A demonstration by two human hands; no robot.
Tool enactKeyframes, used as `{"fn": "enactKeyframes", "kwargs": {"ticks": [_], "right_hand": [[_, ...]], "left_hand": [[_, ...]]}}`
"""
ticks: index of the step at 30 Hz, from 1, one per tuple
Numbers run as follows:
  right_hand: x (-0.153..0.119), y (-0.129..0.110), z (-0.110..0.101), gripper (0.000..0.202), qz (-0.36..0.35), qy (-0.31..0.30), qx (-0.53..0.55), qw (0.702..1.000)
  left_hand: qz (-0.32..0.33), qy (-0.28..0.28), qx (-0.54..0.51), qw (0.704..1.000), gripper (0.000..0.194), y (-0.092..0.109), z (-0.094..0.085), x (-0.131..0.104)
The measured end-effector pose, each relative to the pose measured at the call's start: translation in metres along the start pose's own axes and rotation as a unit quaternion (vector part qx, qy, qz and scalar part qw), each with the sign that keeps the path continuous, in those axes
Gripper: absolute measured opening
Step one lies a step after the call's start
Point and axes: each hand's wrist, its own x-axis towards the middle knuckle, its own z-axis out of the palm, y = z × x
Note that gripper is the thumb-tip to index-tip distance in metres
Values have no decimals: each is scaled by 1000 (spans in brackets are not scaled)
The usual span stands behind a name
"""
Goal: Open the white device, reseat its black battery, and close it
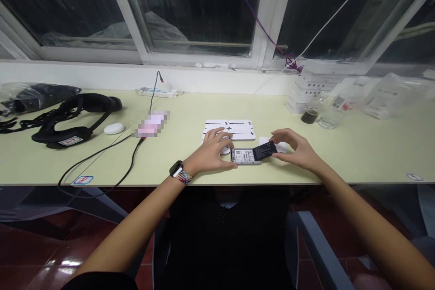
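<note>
A pale green table (190, 115) carries an open device (243, 156) with a white printed label inside, close to the near edge; take this device as the centre of the clock.

The left hand (212, 152), at 9 o'clock, is partly open, its fingers spread and curved. Its thumb and index finger hold the left end of the device, while the other fingers reach over some flat white devices (242, 131) at 11 to 12 o'clock. Its wrist wears a dark watch (176, 168) and a multicoloured bracelet (183, 176).

The right hand (297, 149), at 3 o'clock, is nearly closed, pinching the outer end of a black battery (265, 150) between thumb and fingers. The battery is tilted, its inner end over the right part of the device. A white cover (281, 147) lies partly hidden behind the battery and the right hand.

Toward 10 o'clock is a blurred-out phone (152, 123) with a black cable (132, 163); farther left, between 9 and 10, are a round white case (114, 128) and a black headset (71, 131). Two bottles (310, 115) stand toward 2 o'clock, beside stacked white boxes (299, 95).
</note>
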Motion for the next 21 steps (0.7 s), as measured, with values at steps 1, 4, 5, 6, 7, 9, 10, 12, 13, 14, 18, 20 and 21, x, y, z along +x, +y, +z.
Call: {"fn": "enactKeyframes", "kwargs": {"ticks": [1, 4, 5, 6, 7, 9, 10, 12, 13, 14, 18, 20, 21], "right_hand": [[3, -4, 1, 60, -4, -4, 5, 1000], [15, -16, 7, 62, -17, -19, 19, 1000], [20, -19, 10, 62, -23, -24, 25, 999], [24, -22, 15, 62, -30, -29, 32, 999], [29, -25, 20, 62, -38, -35, 39, 998], [37, -29, 34, 62, -53, -48, 46, 996], [41, -30, 41, 61, -59, -55, 42, 996], [46, -31, 54, 60, -62, -68, 21, 996], [48, -31, 60, 60, -59, -74, 10, 995], [48, -31, 66, 60, -55, -79, 2, 995], [46, -27, 78, 62, -48, -103, -10, 993], [42, -26, 81, 54, -49, -108, -27, 993], [41, -25, 81, 48, -50, -108, -38, 992]], "left_hand": [[2, 1, 1, 1000, 52, 0, 0, 0], [6, 5, 6, 1000, 52, -1, 1, 0], [6, 4, 7, 1000, 52, -1, 1, 0], [6, 4, 8, 1000, 52, -1, 1, 0], [5, 5, 8, 1000, 52, 0, 1, 0], [4, 6, 6, 1000, 53, 0, 1, -1], [3, 7, 5, 1000, 53, 0, 1, -1], [0, 6, 3, 1000, 53, 1, 0, 0], [0, 4, 3, 1000, 53, 1, 0, 0], [-1, 4, 1, 1000, 53, 1, 0, 0], [-2, 7, -4, 1000, 50, 2, 0, 0], [-2, 10, -2, 1000, 49, 2, 0, 0], [-1, 12, 1, 1000, 49, 3, 0, 0]]}}
